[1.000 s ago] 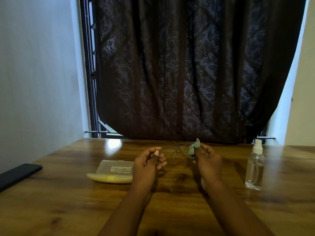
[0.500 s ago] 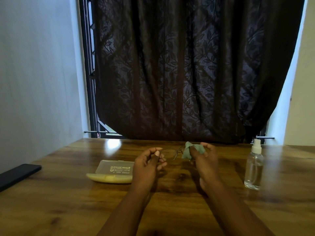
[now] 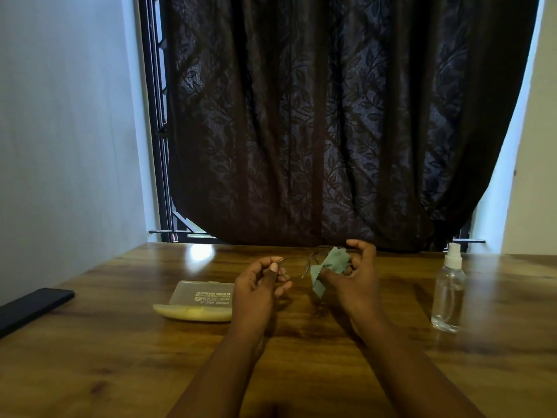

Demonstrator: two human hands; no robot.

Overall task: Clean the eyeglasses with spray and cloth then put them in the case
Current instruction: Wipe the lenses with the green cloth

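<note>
Wiping is under way: you hold the eyeglasses [image 3: 310, 260] in the air above the table [image 3: 120, 342], out in front of you, between your two hands. Your left hand [image 3: 259, 286] has its fingers curled, thumb and forefinger pinching the thin end of one arm of the frame. Your right hand [image 3: 354, 279] has its fingers curled round the green cloth [image 3: 328, 271], pressing it against the lens on that side; the lens itself is hidden by the cloth.

Compared with a second ago, the cloth has spread: then only a small tuft stood up above your right fingers, and now a wide fold hangs out to the left of your palm. Your right hand has also lifted slightly and turned, while the left has hardly moved. I judge this to mean you are working the cloth over the lens, so the cleaning step is in its middle and the casing step is not yet begun.

The case [image 3: 199, 304] lies on the table just left of your left wrist; I cannot tell whether it is open. The spray bottle [image 3: 447, 294] stands upright well to your right, untouched. A dark flat object [image 3: 30, 306] lies at the far left edge.
</note>
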